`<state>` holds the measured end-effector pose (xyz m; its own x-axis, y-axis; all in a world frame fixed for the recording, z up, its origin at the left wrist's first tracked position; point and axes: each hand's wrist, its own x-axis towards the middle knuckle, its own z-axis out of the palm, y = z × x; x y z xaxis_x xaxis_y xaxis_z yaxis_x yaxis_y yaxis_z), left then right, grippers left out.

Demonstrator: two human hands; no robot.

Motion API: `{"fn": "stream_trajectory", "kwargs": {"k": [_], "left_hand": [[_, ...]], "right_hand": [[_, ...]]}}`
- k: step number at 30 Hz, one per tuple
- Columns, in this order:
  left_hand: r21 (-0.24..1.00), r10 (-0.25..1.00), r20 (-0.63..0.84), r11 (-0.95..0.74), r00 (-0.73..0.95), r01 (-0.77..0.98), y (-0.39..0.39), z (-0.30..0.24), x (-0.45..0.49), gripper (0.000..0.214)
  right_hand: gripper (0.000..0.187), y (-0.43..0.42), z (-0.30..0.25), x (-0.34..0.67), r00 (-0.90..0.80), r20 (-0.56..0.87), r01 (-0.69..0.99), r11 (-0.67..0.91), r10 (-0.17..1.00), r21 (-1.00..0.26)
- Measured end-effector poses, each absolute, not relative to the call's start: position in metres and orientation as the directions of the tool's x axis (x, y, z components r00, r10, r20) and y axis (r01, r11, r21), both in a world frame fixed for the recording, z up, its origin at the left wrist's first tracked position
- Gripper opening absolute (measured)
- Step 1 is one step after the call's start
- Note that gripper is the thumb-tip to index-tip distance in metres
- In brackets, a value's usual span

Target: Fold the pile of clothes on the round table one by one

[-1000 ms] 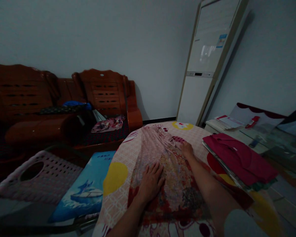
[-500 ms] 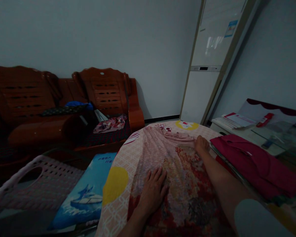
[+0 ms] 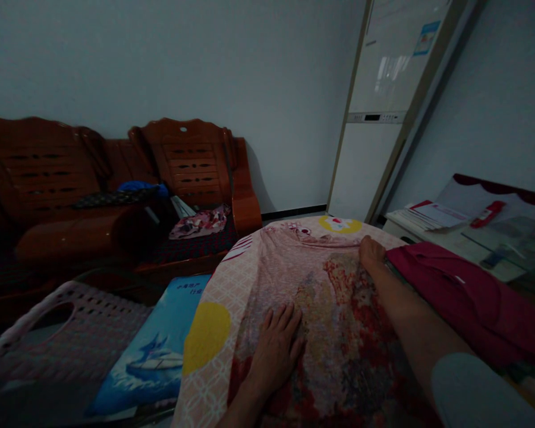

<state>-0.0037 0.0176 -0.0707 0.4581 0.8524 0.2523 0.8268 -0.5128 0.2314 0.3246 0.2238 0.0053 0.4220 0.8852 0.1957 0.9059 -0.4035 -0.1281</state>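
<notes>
A pink shirt [image 3: 321,297] with a red and beige print lies spread over a round-ended surface with a patterned cover [image 3: 236,270]. My left hand [image 3: 277,339] rests flat on the shirt's left part, fingers apart. At the far right corner of the shirt, my right hand [image 3: 371,254] is closed on the fabric, and the cloth between the two hands looks fairly smooth. Close to my right forearm is a folded magenta garment [image 3: 463,297] on top of a stack of cloth.
A blue printed bag [image 3: 156,351] and a pink woven basket [image 3: 71,339] stand at the left. Behind them is a wooden sofa [image 3: 187,160] with cloth on its seat. A tall air conditioner [image 3: 374,154] stands in the corner. Papers [image 3: 437,215] lie on a white table at right.
My right hand has drawn the shirt's corner slightly to the right and away from me, and the creases near the neckline have flattened. The left hand stays in place.
</notes>
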Motion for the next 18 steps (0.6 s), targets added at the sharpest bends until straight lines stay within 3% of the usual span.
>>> {"fn": "stream_trajectory", "kwargs": {"k": [4, 7, 11, 16, 18], "left_hand": [[0.245, 0.855, 0.238, -0.513, 0.461, 0.823, 0.018, -0.069, -0.003, 0.057], [0.248, 0.856, 0.24, -0.509, 0.457, 0.824, 0.019, -0.068, -0.003, 0.056], [0.243, 0.853, 0.253, -0.512, 0.456, 0.824, 0.02, -0.068, -0.003, 0.054], [0.227, 0.852, 0.255, -0.513, 0.458, 0.828, 0.021, -0.067, -0.002, 0.052], [0.226, 0.855, 0.255, -0.507, 0.452, 0.832, 0.022, -0.066, -0.001, 0.051]], "right_hand": [[0.039, 0.209, -0.003, 0.313, 0.332, 0.271, 0.943, -0.316, 0.903, -0.102], [0.035, 0.189, -0.023, 0.281, 0.168, 0.31, 0.986, -0.152, 0.936, -0.075], [0.026, 0.168, -0.052, 0.256, -0.048, 0.215, 0.968, 0.099, 0.975, -0.231], [0.04, 0.153, -0.055, 0.29, 0.078, 0.284, 0.953, 0.012, 0.956, -0.302], [0.042, 0.135, -0.055, 0.3, 0.046, 0.308, 0.944, 0.059, 0.95, -0.323]]}}
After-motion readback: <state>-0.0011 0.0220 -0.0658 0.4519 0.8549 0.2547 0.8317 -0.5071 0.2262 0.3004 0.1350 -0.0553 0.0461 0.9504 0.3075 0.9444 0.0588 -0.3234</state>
